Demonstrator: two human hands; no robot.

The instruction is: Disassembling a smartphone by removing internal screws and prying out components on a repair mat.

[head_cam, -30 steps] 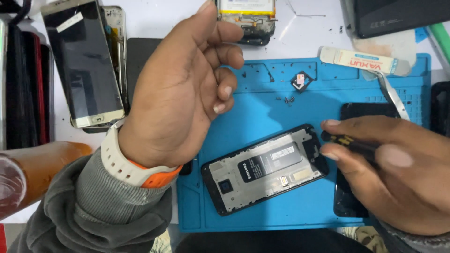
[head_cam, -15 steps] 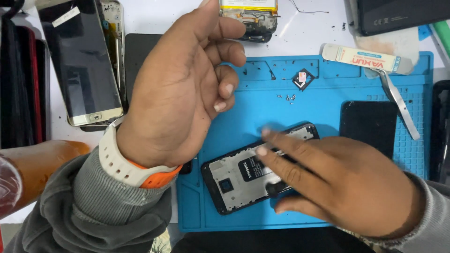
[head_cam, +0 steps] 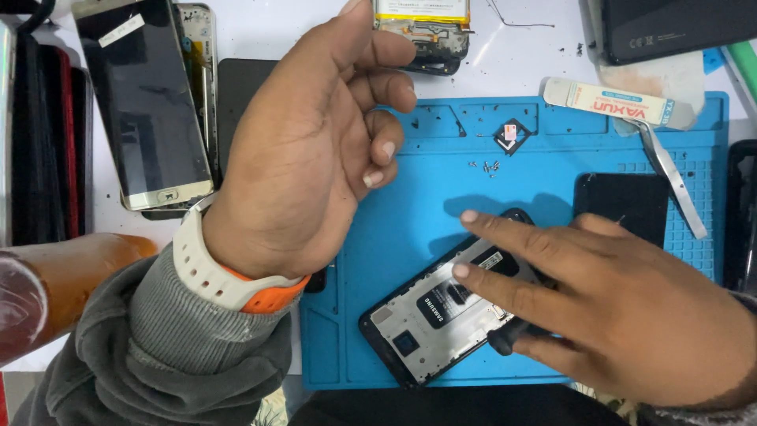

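The right hand (head_cam: 623,315) lies flat, fingers spread, on an opened phone (head_cam: 441,315) set slantwise at the near edge of a blue rubbery mat (head_cam: 426,213); a dark tool handle shows under its thumb, the grip unclear. The phone's back is off, baring a pale grey plate in a black rounded frame. The left hand (head_cam: 315,150) hovers above the mat, empty, fingers loosely curled, with a white strap on its wrist. Tiny screws (head_cam: 486,166) lie beyond on the mat. Farther off, glossy phone screens (head_cam: 142,102) rest on the white desk (head_cam: 276,28).
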